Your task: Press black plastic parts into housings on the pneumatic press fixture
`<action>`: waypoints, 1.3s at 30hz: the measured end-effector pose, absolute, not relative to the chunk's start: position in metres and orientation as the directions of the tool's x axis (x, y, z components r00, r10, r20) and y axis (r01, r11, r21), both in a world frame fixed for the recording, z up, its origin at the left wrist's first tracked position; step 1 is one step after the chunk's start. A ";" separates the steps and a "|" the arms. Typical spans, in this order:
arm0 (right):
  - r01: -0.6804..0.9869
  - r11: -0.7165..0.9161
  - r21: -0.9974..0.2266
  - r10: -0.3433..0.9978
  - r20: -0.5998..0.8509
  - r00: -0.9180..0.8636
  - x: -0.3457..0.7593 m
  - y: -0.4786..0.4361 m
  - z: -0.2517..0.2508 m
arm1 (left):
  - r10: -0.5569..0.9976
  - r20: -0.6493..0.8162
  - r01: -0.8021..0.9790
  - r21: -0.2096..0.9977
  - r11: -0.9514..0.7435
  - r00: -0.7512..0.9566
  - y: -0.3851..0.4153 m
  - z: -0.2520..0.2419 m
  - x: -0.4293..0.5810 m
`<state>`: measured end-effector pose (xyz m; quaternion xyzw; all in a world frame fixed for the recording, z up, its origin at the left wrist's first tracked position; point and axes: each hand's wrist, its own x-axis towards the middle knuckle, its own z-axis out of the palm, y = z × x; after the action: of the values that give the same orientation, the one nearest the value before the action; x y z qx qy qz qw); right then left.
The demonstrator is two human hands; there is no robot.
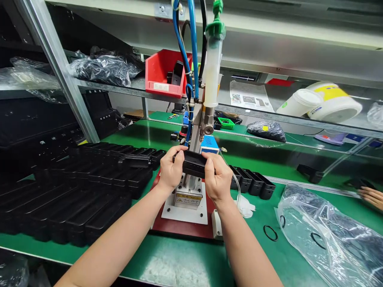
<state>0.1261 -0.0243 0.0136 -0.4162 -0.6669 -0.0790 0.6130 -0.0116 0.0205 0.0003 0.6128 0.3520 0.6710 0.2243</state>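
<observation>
Between them, my left hand [172, 169] and my right hand [218, 177] grip a black rectangular plastic housing [194, 164] by its two ends, thumbs toward me. The housing is held up in front of a bench machine, just below the metal nozzle [208, 129] of a dispensing syringe [213, 67] with a green cap. Whether nozzle and housing touch, I cannot tell. Beneath my hands stands the machine's white plate on a dark red base [188, 231]. My fingers behind the housing are partly hidden.
Rows of black housings [77, 199] fill the bench's left; several more [254, 183] stand right of the machine. A clear plastic bag [332, 235] and a black rubber ring [270, 233] lie at right. Another person's hand [371, 197] shows at the right edge. A red bin [167, 73] sits on the shelf.
</observation>
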 end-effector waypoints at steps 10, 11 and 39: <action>0.633 0.668 -0.392 0.416 0.902 0.119 0.121 -0.023 0.010 | 0.715 0.667 0.200 0.745 -0.637 -0.208 0.020 -0.003 -0.010; 0.637 0.663 -0.393 0.408 0.903 0.134 0.119 -0.023 0.009 | 0.718 0.664 0.206 0.748 -0.632 -0.210 0.020 -0.003 -0.010; 0.664 0.581 -0.470 0.283 0.882 0.377 0.106 -0.014 0.002 | 0.704 0.681 0.196 0.732 -0.652 -0.203 0.031 -0.001 -0.007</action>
<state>0.1055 -0.0139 0.0020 -0.4373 -0.5415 -0.1352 0.7052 -0.0071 0.0314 -0.0011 0.6029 0.3729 0.6801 0.1867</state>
